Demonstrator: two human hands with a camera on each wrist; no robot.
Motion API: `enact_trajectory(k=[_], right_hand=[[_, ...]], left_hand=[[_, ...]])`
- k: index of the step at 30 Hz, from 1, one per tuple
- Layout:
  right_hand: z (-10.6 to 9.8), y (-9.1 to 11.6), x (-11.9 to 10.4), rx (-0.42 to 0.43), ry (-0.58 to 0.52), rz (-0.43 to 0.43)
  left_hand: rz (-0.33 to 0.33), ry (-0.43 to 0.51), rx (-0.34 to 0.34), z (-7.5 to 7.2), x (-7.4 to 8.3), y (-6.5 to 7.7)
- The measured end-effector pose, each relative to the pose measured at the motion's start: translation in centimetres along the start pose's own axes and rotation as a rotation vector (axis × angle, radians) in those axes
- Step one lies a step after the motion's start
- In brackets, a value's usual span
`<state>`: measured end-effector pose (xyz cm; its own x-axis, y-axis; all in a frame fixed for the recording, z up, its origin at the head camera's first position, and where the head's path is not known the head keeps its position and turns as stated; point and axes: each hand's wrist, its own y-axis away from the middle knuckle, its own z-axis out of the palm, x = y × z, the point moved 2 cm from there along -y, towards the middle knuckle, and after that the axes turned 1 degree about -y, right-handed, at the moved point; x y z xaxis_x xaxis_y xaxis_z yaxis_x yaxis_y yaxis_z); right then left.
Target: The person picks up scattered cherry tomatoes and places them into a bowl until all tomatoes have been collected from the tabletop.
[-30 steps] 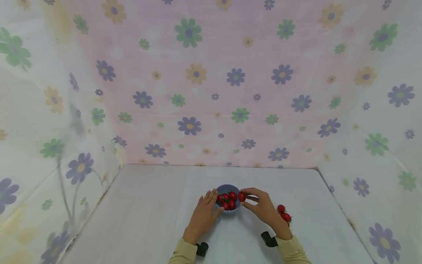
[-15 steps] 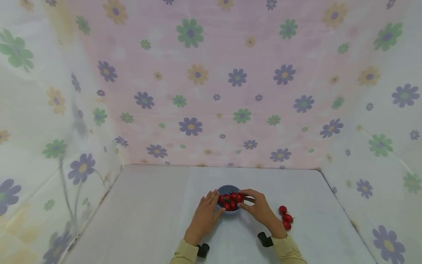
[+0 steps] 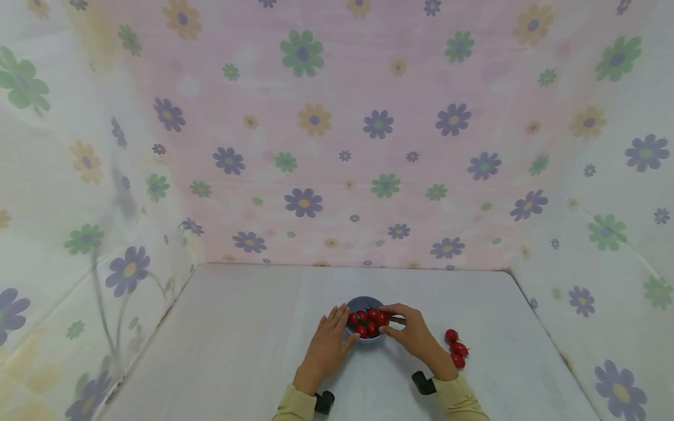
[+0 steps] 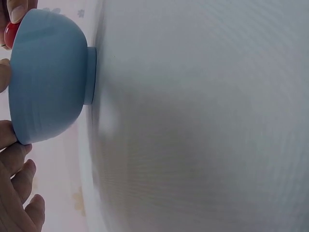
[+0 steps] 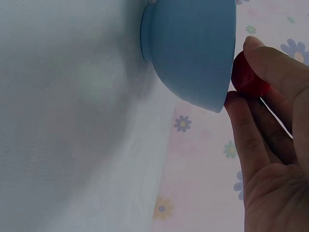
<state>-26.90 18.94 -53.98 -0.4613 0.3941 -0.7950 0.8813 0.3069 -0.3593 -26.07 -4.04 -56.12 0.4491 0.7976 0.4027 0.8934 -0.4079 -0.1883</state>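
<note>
In the head view, right of and below centre, the right hand (image 3: 418, 333) is pinching a red tomato (image 5: 247, 79) between thumb and fingers at the right rim of a blue bowl (image 4: 48, 77); whether the fruit is touching those inside is staying unclear. The left hand (image 3: 326, 345) is resting on the bowl's left side, fingers extended and thumb spread toward the lower rim. The person seems to be placing the tomato; doing that well is probably calling for lowering it fully inside the rim before loosening the pinch, with light left-hand contact steadying the bowl so nothing is tipping or rolling out. Several tomatoes (image 3: 361, 331) are lying within the bowl, three loose tomatoes (image 3: 460, 349) are clustering lower right on the white surface (image 3: 247, 339), and a flowered cloth (image 3: 337, 88) is filling the upper frame.
</note>
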Motion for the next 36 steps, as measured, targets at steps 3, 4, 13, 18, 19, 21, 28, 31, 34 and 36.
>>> enact_trajectory(k=[3,4,13,18,19,21,28,31,34,36], right_hand=[[0.0,0.0,-0.02,-0.002,0.001,0.014],[0.01,-0.01,-0.03,-0.003,0.0,0.019],[0.12,-0.2,-0.3,-0.025,0.017,0.059],[0.01,-0.14,-0.27,-0.021,0.034,0.022],[0.0,-0.11,-0.28,-0.02,0.034,0.014],[-0.02,-0.04,-0.2,-0.014,0.038,0.001],[-0.11,0.14,-0.15,0.021,0.057,0.001],[-0.12,0.23,-0.3,0.036,0.063,-0.006],[-0.03,0.43,-0.38,0.053,0.074,0.011],[0.08,0.59,-0.41,0.067,0.078,0.026]], left_hand=[[0.001,0.0,0.001,0.08,-0.05,0.01],[0.001,-0.002,0.001,0.12,-0.08,0.03],[0.008,-0.005,0.01,0.22,-0.12,0.13],[0.009,0.007,0.002,0.29,-0.05,0.17],[0.009,0.008,0.004,0.32,-0.05,0.16],[0.01,0.013,0.006,0.37,-0.03,0.16],[0.007,0.033,0.005,0.53,-0.08,0.09],[0.003,0.033,0.006,0.62,-0.15,0.09],[0.001,0.031,0.009,0.63,-0.2,0.11],[-0.001,0.027,0.012,0.55,-0.21,0.16]])
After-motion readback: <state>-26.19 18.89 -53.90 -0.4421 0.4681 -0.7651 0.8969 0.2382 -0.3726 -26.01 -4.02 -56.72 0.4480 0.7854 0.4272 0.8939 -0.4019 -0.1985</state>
